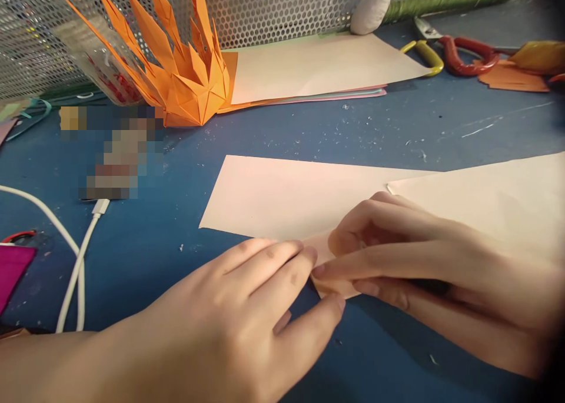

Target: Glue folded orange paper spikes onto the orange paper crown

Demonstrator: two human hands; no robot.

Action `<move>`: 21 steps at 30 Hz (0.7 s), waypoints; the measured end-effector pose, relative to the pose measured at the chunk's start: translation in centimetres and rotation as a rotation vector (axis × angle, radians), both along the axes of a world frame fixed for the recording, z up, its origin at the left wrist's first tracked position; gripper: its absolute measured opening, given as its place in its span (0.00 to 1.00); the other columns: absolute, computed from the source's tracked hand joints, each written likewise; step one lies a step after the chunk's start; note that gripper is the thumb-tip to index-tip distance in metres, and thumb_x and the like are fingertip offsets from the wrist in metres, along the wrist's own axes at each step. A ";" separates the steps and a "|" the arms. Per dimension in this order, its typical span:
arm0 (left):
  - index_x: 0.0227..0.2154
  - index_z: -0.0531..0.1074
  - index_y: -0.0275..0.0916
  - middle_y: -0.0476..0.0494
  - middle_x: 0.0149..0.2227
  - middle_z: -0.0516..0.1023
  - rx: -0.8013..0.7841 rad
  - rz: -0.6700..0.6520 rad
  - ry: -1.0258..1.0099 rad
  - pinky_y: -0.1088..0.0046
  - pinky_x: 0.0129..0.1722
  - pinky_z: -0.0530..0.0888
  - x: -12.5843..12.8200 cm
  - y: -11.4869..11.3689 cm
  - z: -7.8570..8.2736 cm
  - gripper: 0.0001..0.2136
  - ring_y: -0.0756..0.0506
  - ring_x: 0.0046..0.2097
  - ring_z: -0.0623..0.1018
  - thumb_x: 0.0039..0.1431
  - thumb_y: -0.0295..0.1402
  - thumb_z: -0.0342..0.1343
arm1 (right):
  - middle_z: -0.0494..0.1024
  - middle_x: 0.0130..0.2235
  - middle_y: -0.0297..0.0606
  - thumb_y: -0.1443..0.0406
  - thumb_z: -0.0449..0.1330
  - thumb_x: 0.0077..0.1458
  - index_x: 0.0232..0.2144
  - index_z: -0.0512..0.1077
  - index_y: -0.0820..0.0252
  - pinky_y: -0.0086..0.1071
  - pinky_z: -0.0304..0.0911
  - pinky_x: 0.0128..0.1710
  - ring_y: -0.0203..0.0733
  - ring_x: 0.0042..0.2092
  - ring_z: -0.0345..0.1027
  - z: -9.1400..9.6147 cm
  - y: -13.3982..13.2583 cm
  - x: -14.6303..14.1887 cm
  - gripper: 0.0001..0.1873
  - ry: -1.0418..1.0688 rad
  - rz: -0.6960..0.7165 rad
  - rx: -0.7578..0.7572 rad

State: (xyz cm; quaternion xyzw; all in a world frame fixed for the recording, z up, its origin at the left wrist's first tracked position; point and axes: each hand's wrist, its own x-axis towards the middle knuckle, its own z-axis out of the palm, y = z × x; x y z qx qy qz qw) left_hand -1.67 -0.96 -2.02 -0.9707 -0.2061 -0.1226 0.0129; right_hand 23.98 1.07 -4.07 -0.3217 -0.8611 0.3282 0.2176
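A small folded piece of pale paper [338,287] lies low over the blue table between my hands. My left hand [247,303] reaches in from the lower left, its fingertips and thumb closed about the paper's left and near edges. From the right, my right hand [441,262] pinches the same piece between thumb and index finger, with the other fingers curled above. Much of the paper is hidden beneath the fingers. Just behind them a long pale paper strip [282,194] lies flat, and a larger pale sheet [516,209] stretches to the right, partly under my right hand.
An orange folded-paper model [194,91] stands at the back beside stacked paper sheets [309,67], a pale stone [371,12] on their edge. Red-handled scissors [470,56] lie back right. A white cable [79,262] crosses the left side, joined to a blurred-out object [117,156].
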 end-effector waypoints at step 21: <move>0.57 0.75 0.47 0.45 0.56 0.79 -0.061 0.076 0.024 0.63 0.58 0.73 -0.2 -0.4 -0.6 0.22 0.44 0.58 0.77 0.74 0.27 0.38 | 0.78 0.40 0.29 0.55 0.59 0.62 0.45 0.74 0.40 0.34 0.66 0.40 0.38 0.42 0.71 -1.0 -0.1 -0.2 0.10 -0.050 -0.086 -0.046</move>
